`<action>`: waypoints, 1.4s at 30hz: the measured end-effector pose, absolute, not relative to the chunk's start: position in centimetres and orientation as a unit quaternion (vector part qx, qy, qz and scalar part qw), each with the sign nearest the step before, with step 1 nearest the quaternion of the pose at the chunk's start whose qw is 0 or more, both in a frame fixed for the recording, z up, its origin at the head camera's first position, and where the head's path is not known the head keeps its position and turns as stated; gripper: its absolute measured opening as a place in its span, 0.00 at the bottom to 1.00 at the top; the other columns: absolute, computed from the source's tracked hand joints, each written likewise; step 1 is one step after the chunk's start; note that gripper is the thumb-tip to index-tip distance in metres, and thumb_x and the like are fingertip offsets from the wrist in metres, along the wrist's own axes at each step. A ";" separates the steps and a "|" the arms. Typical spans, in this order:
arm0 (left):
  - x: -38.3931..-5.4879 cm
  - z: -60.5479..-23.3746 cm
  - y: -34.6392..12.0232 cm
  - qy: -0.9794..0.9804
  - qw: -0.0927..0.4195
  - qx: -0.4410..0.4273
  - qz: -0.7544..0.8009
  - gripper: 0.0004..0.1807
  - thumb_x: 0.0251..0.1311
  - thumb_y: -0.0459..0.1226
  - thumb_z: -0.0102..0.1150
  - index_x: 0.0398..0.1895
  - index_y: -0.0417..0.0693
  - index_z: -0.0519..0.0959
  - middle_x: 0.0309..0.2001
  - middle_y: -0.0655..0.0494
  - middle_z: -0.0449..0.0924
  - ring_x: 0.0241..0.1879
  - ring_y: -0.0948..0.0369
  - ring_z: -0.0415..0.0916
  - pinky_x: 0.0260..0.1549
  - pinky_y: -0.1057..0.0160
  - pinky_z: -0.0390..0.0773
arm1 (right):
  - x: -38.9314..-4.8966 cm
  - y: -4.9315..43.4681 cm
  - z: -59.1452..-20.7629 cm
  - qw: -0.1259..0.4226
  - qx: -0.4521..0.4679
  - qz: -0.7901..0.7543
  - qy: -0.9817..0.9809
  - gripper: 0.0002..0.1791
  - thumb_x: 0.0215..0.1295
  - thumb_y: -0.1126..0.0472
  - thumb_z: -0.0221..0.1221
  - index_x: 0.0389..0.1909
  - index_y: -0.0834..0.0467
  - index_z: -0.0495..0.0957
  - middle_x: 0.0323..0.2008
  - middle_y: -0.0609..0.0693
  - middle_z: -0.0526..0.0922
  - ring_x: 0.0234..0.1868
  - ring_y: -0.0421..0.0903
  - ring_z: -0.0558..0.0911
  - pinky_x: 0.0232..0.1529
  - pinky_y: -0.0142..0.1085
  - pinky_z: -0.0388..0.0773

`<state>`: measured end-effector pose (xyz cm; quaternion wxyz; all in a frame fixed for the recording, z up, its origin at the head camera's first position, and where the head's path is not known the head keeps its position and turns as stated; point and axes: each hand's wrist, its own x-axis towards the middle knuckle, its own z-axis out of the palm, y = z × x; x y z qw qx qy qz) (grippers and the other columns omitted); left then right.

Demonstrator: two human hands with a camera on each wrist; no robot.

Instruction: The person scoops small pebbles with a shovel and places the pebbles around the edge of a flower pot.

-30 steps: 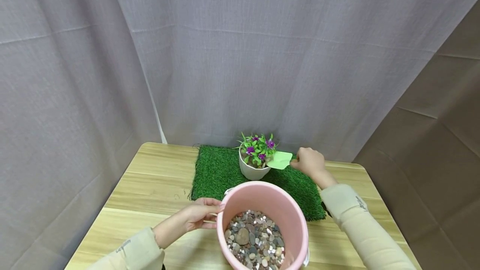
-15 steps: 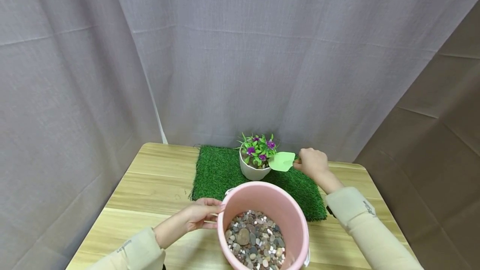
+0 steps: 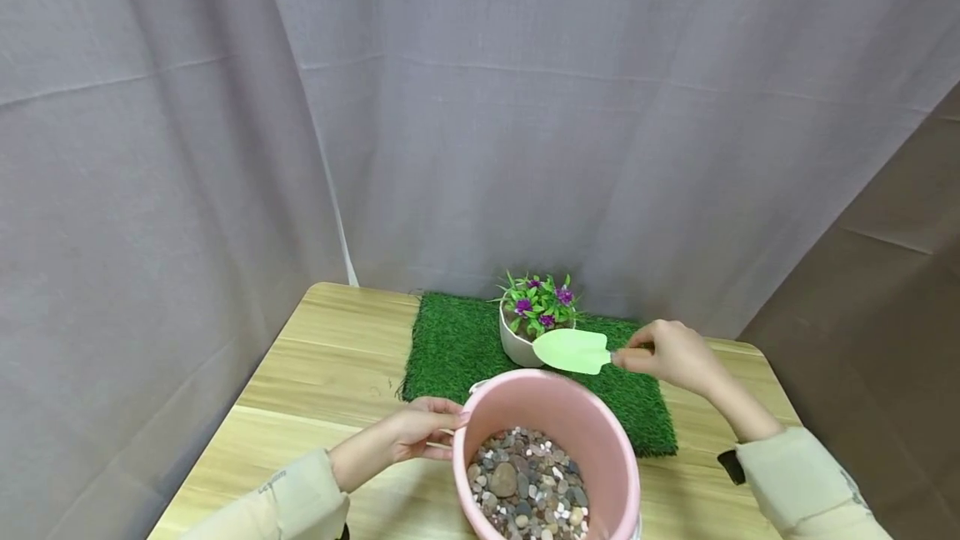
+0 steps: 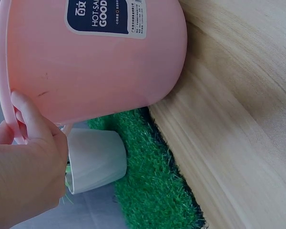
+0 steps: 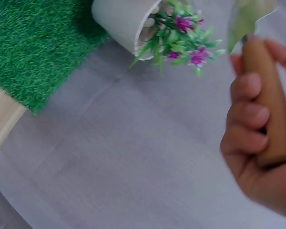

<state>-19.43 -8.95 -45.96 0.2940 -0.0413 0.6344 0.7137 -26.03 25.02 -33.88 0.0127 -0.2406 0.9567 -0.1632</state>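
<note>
A pink bucket (image 3: 622, 473) stands at the front of the table, with many mixed pebbles (image 3: 525, 482) in its bottom. My left hand (image 3: 423, 430) pinches the bucket's rim on its left side, thumb and fingers on either side of the lip, as the left wrist view shows. My right hand (image 3: 678, 355) grips the wooden handle (image 5: 269, 100) of a light green garden trowel (image 3: 573, 351). The trowel's blade is above the gap between the bucket and a white flowerpot (image 3: 517, 347). Purple flowers and green leaves (image 3: 536, 307) fill the pot; some pebbles appeared in it earlier.
The pot stands on a green artificial grass mat (image 3: 450, 348) behind the bucket. Underneath is a light wooden table (image 3: 337, 365). Grey curtains (image 3: 480, 148) hang along the back and left, with a brown cloth (image 3: 870, 315) at the right.
My right hand has drawn the trowel away from the flowerpot, toward me and to the right, turning the blade. My left hand stays on the bucket rim. The head view has shifted slightly.
</note>
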 end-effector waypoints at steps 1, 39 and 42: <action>-19.4 -46.0 -8.9 0.634 0.295 -0.042 0.713 0.13 0.62 0.33 0.55 0.47 0.36 0.73 0.28 0.58 0.78 0.26 0.68 0.77 0.31 0.69 0.87 | -25.8 25.1 -33.7 0.024 -0.257 -0.172 0.951 0.10 0.58 0.50 0.63 0.25 0.52 0.84 0.15 0.40 0.76 0.13 0.32 0.61 0.14 0.24 0.59; -19.1 -45.4 -9.3 0.630 0.305 -0.029 0.714 0.11 0.61 0.33 0.55 0.45 0.37 0.74 0.27 0.59 0.78 0.26 0.69 0.77 0.32 0.69 0.87 | -19.1 18.0 -41.7 -0.133 -0.532 0.137 0.825 0.18 0.28 0.63 0.64 0.03 0.45 0.62 0.07 0.35 0.65 0.13 0.35 0.55 0.12 0.24 0.54; -18.9 -45.3 -9.2 0.625 0.309 -0.029 0.716 0.10 0.61 0.33 0.55 0.44 0.38 0.74 0.26 0.60 0.78 0.25 0.69 0.77 0.31 0.70 0.87 | -18.9 17.9 -41.9 -0.142 -0.536 0.135 0.821 0.18 0.27 0.63 0.64 0.03 0.45 0.61 0.07 0.36 0.64 0.14 0.36 0.54 0.12 0.24 0.53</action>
